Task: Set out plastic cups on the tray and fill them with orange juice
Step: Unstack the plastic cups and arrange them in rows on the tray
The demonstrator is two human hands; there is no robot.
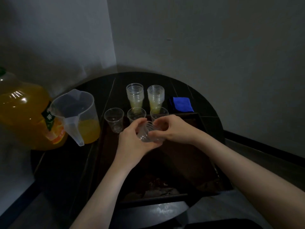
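While our forearms reach in over the near rim of the dark tray (pixel 214 164), both hands meet above its middle on a small nested stack of clear cups (pixel 147 134), held tilted in the air and touching nothing below. Our left hand (pixel 132 138) cradles the stack from underneath and the left, its fingers curled round the ribbed walls. Our right hand (pixel 171 129) closes on the stack from the right, thumb and fingertips pinching the upper rim; whether one cup is already parted from the rest we cannot tell.

Just beyond the hands, three empty cups stand upright in a row along the far end of the tray: a left cup (pixel 114 119), a middle cup (pixel 136 114) and a right cup (pixel 159 113), the last two partly hidden by our fingers.

Left of the tray, on the round dark table (pixel 66 171), stands a clear plastic jug (pixel 77 116) with a little orange juice in its bottom. Beside it, farther left, is a large juice bottle (pixel 24 113), nearly full.

Behind the row stand two taller cup stacks (pixel 135 96) (pixel 155 97), side by side, yellowish near their bases. To their right lies a folded blue cloth (pixel 181 104).
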